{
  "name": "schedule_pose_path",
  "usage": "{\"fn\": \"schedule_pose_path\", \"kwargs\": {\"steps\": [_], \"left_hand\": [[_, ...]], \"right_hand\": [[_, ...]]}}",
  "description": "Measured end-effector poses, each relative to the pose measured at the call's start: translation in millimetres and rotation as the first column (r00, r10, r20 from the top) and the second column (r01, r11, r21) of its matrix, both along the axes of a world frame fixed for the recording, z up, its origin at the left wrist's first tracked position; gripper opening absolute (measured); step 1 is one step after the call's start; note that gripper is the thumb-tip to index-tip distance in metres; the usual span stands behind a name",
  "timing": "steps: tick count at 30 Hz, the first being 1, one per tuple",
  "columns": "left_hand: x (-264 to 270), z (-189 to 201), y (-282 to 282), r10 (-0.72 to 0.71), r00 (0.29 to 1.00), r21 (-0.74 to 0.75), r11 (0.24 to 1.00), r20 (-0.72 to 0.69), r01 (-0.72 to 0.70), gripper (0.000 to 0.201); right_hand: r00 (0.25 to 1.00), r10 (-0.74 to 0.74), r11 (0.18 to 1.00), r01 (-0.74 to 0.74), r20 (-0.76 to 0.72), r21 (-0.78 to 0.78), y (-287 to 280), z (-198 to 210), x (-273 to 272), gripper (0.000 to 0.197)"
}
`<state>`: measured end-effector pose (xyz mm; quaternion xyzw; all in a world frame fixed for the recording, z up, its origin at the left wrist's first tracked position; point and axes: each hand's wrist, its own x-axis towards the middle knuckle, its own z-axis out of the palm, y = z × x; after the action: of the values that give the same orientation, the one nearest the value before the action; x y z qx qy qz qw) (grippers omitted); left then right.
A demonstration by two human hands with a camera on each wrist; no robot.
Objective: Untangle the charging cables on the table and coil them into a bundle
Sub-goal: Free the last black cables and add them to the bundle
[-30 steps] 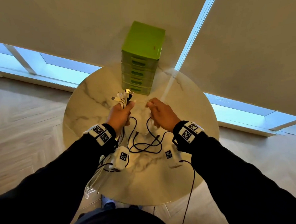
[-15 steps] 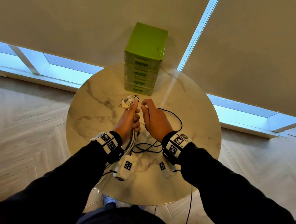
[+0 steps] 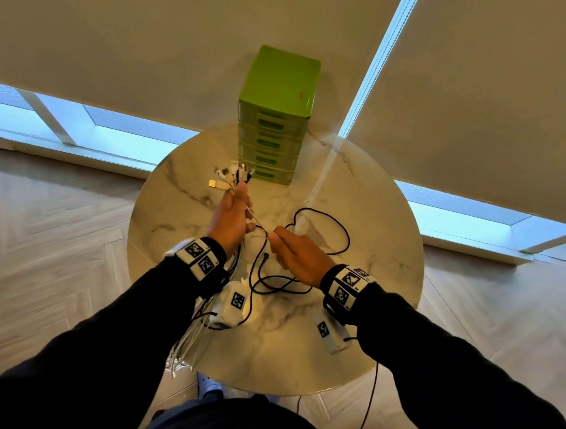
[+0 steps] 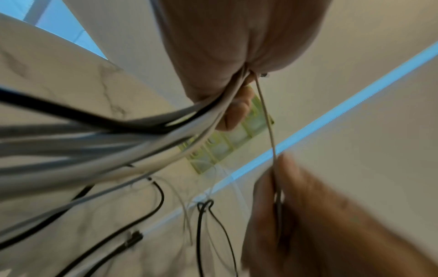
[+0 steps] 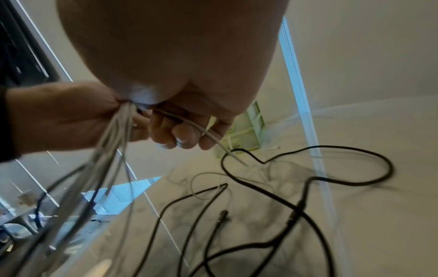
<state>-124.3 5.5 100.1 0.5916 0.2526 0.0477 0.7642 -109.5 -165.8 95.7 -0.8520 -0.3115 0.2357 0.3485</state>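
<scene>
My left hand (image 3: 232, 217) is closed round a bunch of cables (image 4: 99, 148), white ones with at least one black among them, held upright above the round marble table (image 3: 183, 219). Their plug ends (image 3: 230, 176) fan out above my thumb, a gold-coloured USB plug pointing left; their long tails (image 3: 187, 347) drop past my wrist and hang over the near edge of the table. One thin white cable (image 4: 266, 120) leaves the underside of this fist and runs taut to my right hand (image 3: 297, 254), which pinches it between thumb and curled fingers (image 5: 187, 135); a short length of it sticks out beyond those fingers toward the tabletop. The two hands are near each other but apart, the right lower and nearer my body.

Loose black cable (image 3: 338, 224) lies on the marble in open loops beneath and to the right of my right hand, with more loops (image 3: 272, 280) between my wrists; a small black plug (image 5: 222, 215) rests on the surface among them. How many black cables there are I cannot tell.

At the far edge of the table stands a green set of small drawers (image 3: 275, 129), just beyond the plug ends. Marker-patterned bands (image 3: 200, 258) circle both wrists over dark sleeves (image 3: 86, 372). Behind are pale roller blinds (image 3: 465, 90), and herringbone wood floor (image 3: 47, 243) surrounds the table.
</scene>
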Motion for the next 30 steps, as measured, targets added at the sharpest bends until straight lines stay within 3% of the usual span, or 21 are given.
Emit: {"fn": "schedule_pose_path", "kwargs": {"steps": [7,13,15,18,21,25,27,30], "left_hand": [[8.0,33.1,43.1,0.161,0.976,-0.228,0.966,0.148,-0.125,0.035],[8.9,53.8,56.7,0.163,0.944,-0.091,0.986,0.288,-0.142,0.038],[6.7,52.3,59.7,0.125,0.952,-0.014,0.992,0.279,-0.127,0.037],[3.4,41.6,48.5,0.027,0.980,0.080,0.996,0.197,-0.043,0.035],[4.8,23.8,28.2,0.002,0.996,0.098,0.995,0.093,-0.012,0.032],[12.1,4.1,18.7,0.004,0.999,0.171,0.985,-0.035,0.002,0.044],[15.5,2.9,20.6,0.007,0.999,0.129,0.992,-0.035,-0.002,0.049],[19.9,11.9,25.1,0.119,0.993,0.022,0.993,-0.005,-0.119,0.045]], "right_hand": [[0.999,0.025,0.986,-0.029,-0.025,-0.167,-20.2,-33.3,22.4,0.039],[0.976,0.146,0.888,-0.058,0.159,-0.457,-17.6,-26.1,58.7,0.031],[0.982,0.094,0.852,0.004,0.161,-0.524,-12.5,-18.5,72.0,0.037],[0.982,-0.117,0.943,0.156,0.145,-0.295,6.1,0.6,85.4,0.046],[0.975,-0.184,0.978,0.194,0.128,-0.073,40.1,25.3,75.9,0.038],[0.995,-0.088,0.992,0.084,0.038,0.095,68.1,34.5,47.2,0.035],[1.000,-0.023,0.993,0.024,-0.007,0.114,71.2,31.9,35.5,0.034],[0.999,0.016,0.995,-0.013,-0.033,0.095,68.6,26.8,29.1,0.031]]}}
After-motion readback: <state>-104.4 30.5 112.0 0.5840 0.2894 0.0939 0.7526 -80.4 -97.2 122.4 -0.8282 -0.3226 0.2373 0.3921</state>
